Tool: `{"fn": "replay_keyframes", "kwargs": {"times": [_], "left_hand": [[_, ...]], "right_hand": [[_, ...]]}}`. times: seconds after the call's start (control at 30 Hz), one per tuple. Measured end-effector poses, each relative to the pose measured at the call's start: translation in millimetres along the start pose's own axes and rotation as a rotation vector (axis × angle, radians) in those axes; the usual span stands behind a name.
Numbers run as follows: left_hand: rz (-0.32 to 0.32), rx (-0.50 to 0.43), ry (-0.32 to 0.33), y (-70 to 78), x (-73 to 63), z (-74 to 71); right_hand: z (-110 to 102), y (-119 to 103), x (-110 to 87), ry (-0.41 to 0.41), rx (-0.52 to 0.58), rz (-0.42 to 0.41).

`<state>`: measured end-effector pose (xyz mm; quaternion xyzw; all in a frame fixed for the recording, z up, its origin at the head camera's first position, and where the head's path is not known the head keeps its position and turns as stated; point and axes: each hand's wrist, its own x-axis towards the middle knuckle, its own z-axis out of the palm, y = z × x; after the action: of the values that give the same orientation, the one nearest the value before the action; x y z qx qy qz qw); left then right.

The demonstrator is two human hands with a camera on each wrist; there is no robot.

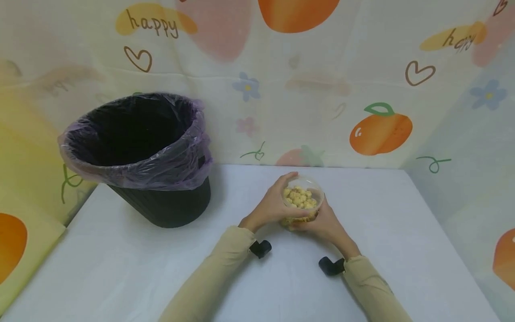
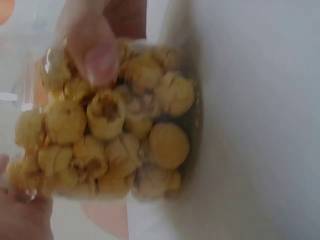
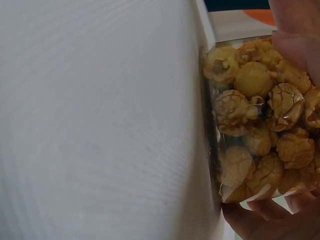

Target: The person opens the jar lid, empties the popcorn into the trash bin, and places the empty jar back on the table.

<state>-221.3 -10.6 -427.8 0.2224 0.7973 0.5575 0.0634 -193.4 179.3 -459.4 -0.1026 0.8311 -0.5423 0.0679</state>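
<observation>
A clear plastic jar point(image 1: 318, 191) of round caramel-coloured popcorn point(image 1: 299, 197) is upright between both hands, its top uncovered. My left hand point(image 1: 274, 203) grips it from the left, fingers toward the far side of the rim. From the right, my right hand point(image 1: 327, 222) holds it lower down. The left wrist view shows the right thumb point(image 2: 100, 62) pressed on the wall over the popcorn point(image 2: 107, 145). In the right wrist view, right-hand fingers point(image 3: 270, 215) curl against the jar's side. The base is at or close to the tabletop; exact contact cannot be told.
A black bin point(image 1: 173, 205) lined with a translucent purple bag point(image 1: 177, 172) stands on the left of the white table point(image 1: 277, 286). Behind the table hangs a printed cloth point(image 1: 306, 120) with fruit and flower patterns. Black wrist cameras point(image 1: 261, 248) sit under both wrists.
</observation>
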Motion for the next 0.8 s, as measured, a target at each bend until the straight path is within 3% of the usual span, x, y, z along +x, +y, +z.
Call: {"fn": "replay_keyframes", "kwargs": {"times": [0.33,0.43,0.53,0.8], "left_hand": [[0.003,0.069,0.243,8.9,-9.4,26.5],[0.010,0.082,0.276,11.0,-12.1,30.4],[0.013,0.079,0.242,11.5,-13.3,26.5],[0.010,0.077,0.011,5.5,-5.6,-1.1]], "right_hand": [[-0.6,0.4,0.0,0.029,-0.057,0.007],[-0.1,1.4,0.4,0.033,-0.095,-0.004],[0.6,1.7,0.7,0.025,-0.071,-0.006],[-0.5,-0.2,-0.5,-0.003,-0.031,-0.026]]}}
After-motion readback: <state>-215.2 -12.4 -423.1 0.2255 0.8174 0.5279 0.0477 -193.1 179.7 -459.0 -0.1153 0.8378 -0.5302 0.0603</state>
